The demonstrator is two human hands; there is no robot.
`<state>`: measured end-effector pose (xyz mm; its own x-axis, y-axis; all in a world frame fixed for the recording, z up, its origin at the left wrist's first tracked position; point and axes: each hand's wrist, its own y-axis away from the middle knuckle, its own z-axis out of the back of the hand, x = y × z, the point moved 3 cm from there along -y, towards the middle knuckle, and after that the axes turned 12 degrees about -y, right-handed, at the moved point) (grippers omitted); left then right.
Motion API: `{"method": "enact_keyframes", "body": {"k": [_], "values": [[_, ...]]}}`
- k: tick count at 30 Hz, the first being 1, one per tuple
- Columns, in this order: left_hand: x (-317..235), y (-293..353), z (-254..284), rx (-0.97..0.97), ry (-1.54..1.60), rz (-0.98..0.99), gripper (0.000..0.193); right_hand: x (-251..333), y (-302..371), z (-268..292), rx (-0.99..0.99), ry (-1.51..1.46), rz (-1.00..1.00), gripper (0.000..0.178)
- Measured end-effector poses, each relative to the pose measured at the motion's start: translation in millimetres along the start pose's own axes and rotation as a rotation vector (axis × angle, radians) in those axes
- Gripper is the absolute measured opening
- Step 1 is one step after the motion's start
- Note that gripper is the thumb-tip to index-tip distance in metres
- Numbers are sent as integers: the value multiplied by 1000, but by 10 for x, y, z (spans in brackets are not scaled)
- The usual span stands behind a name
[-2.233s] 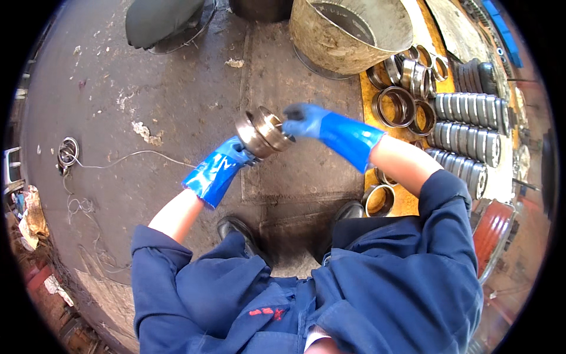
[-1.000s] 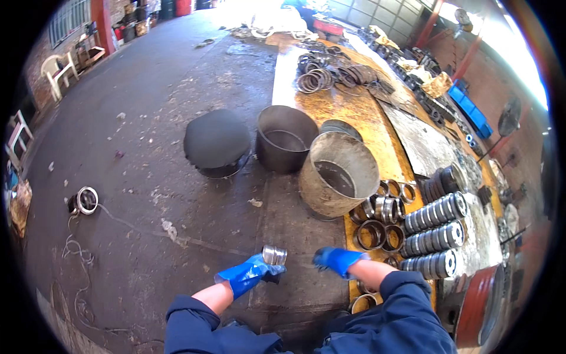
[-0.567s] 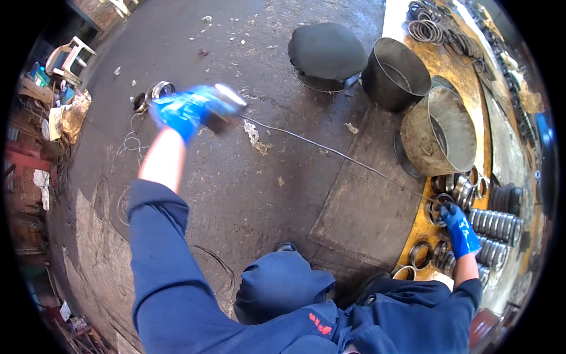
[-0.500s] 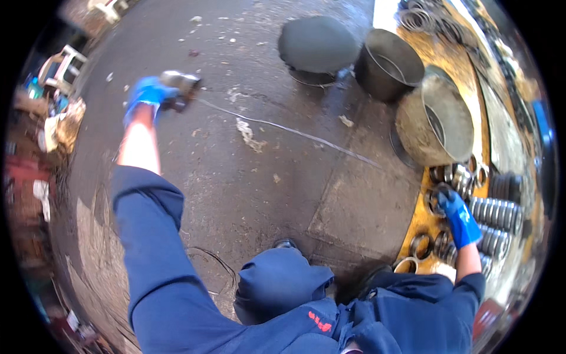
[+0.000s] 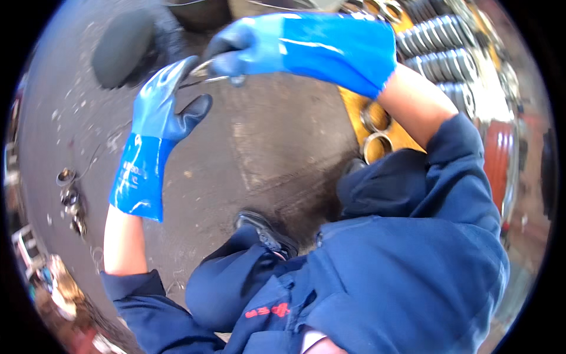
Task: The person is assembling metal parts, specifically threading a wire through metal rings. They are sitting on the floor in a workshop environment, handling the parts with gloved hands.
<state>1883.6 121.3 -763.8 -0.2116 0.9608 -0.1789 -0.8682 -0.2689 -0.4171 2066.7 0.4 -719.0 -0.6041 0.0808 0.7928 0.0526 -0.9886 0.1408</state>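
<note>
My left hand (image 5: 162, 109), in a blue rubber glove, is raised with its thumb spread away from the fingers. Its fingertips come close to a thin metal ring (image 5: 203, 69) seen nearly edge-on; whether they touch it I cannot tell. Reaching across from the right, my right hand (image 5: 247, 47), gloved the same way, pinches that ring between thumb and fingers. Both hands are held out over the dark floor in front of me. Far to the left, several metal rings and parts (image 5: 72, 197) lie on the floor beside a thin wire (image 5: 97, 150).
On the yellow board (image 5: 407, 138) at the right are loose rings (image 5: 377, 146) and rows of stacked metal rings (image 5: 439, 35). A dark round-topped stool (image 5: 124, 50) stands at the far left, near metal drums (image 5: 200, 13). My shoe (image 5: 265, 233) is on the floor below.
My view has turned right. My left hand has let go of the metal pieces and come in from the left. My right hand has left the board and now holds a ring.
</note>
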Motion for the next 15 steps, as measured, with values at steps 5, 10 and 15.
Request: {"method": "enact_keyframes", "body": {"k": [5,10,15], "values": [[-60,231,-571,469,191,132,30,-419,344,30,81,-181,-75,38],[6,746,-1258,801,664,668,28,-2002,1647,249,2,-3,-707,62],[9,1250,-1660,823,709,795,26,-2729,2988,-750,-134,-268,-1040,62]]}}
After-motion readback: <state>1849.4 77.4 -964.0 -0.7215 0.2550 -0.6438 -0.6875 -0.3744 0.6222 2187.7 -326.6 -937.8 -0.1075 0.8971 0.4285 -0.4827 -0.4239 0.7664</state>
